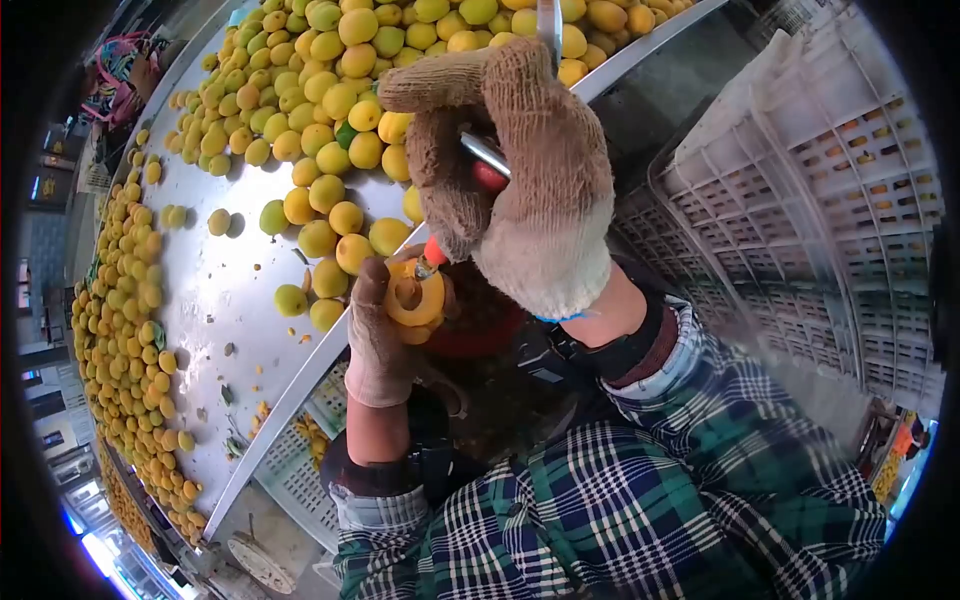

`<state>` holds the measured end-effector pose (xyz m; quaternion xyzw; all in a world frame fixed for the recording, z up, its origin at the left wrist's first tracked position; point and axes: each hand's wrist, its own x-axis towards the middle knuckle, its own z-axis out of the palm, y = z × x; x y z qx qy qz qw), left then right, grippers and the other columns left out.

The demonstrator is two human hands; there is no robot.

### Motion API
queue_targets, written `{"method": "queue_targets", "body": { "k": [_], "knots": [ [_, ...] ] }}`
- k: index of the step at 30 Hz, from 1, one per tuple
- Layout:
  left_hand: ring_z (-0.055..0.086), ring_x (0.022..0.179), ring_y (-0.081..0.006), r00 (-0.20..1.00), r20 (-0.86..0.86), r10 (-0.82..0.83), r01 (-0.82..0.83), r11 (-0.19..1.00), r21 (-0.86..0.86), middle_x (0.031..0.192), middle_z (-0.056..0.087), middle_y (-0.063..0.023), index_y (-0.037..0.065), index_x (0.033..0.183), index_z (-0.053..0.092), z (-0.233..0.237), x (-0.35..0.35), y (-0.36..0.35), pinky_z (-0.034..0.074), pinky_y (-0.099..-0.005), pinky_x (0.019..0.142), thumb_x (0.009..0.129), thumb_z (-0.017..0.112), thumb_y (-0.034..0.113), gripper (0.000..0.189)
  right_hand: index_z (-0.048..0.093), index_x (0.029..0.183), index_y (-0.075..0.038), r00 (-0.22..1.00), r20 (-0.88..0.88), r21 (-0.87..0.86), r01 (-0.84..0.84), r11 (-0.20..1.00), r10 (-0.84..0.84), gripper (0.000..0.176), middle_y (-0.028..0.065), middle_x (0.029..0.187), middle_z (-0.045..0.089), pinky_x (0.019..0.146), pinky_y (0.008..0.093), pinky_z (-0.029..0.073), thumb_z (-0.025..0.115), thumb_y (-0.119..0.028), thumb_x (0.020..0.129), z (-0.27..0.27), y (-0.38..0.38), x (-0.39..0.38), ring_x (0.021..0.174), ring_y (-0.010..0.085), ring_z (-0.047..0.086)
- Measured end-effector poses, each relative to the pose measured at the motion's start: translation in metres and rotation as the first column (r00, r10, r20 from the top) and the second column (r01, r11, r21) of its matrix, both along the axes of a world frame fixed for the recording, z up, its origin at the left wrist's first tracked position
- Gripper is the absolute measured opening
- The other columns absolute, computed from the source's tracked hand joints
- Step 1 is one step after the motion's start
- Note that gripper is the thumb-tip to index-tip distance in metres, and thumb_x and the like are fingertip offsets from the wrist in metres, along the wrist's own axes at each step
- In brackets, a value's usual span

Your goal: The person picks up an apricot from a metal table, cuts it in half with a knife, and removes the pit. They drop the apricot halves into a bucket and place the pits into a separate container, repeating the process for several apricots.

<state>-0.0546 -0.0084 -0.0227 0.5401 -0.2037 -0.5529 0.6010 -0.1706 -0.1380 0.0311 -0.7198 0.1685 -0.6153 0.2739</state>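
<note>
My right hand (520, 170), in a brown and white knitted glove, is closed around a tool with a metal shaft (485, 155) and red parts. A small orange-red tip (435, 250) shows below its fingers, near the fruit. My left hand (378, 340), in a soiled light glove, grips a yellow fruit piece (420, 298) with a round hollow in its cut face. Both hands are close together just off the table edge, and the left fingers behind the fruit are partly hidden.
A metal table (230, 290) carries many yellow-green fruits (330, 100). White plastic crates (790, 190) stand stacked at the right. Under the hands sits a partly hidden red container (480, 335). A light perforated crate (295, 475) lies below the table edge.
</note>
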Motion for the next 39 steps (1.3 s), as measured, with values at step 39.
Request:
{"method": "queue_targets", "body": {
  "k": [39],
  "knots": [
    [0.056, 0.096, -0.0128, 0.888, 0.444, -0.116, 0.151, 0.988, -0.044, 0.102, 0.063, -0.0066, -0.006, 0.116, 0.059, -0.008, 0.007, 0.003, 0.045, -0.0282, 0.087, 0.084, 0.064, 0.057, 0.071, 0.065, 0.096, -0.004, 0.587, 0.76, 0.476, -0.794, 0.377, 0.277, 0.015, 0.0021, 0.081, 0.066, 0.053, 0.0184, 0.047, 0.066, -0.018, 0.091, -0.004, 0.011, 0.009, 0.063, 0.007, 0.059]
  ]
}}
